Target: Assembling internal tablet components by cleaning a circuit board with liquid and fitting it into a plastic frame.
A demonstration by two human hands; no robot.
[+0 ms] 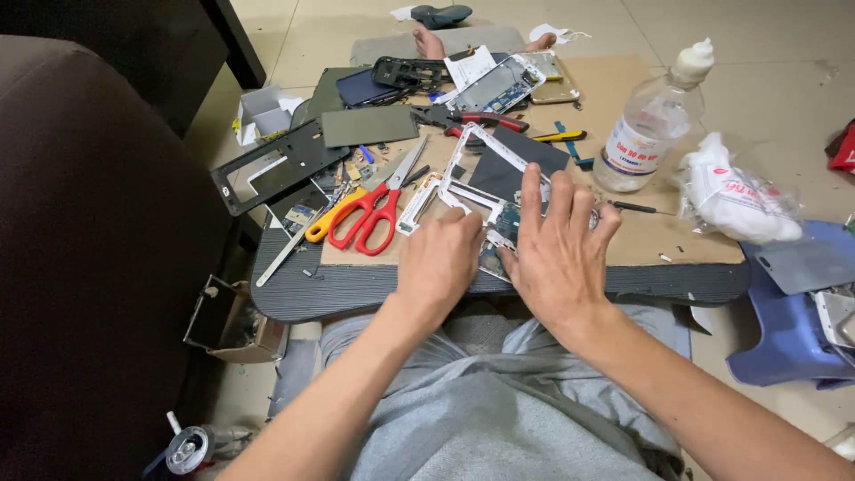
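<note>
while right hand (559, 252) spreads flat, circuit board (499, 252) touched

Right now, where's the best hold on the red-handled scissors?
Take the scissors by the red finger loops, which lie toward the person, near the left hand. Come from above on the near side: they lie flat on the cardboard, blades pointing away into scattered parts.

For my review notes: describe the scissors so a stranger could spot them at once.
Start at the dark lap board littered with phone parts. On the cardboard sheet covering it, look just beyond the left hand. The scissors lie there open, with bright red loop handles, unlike the nearby pliers, whose red grips are straight.
</note>
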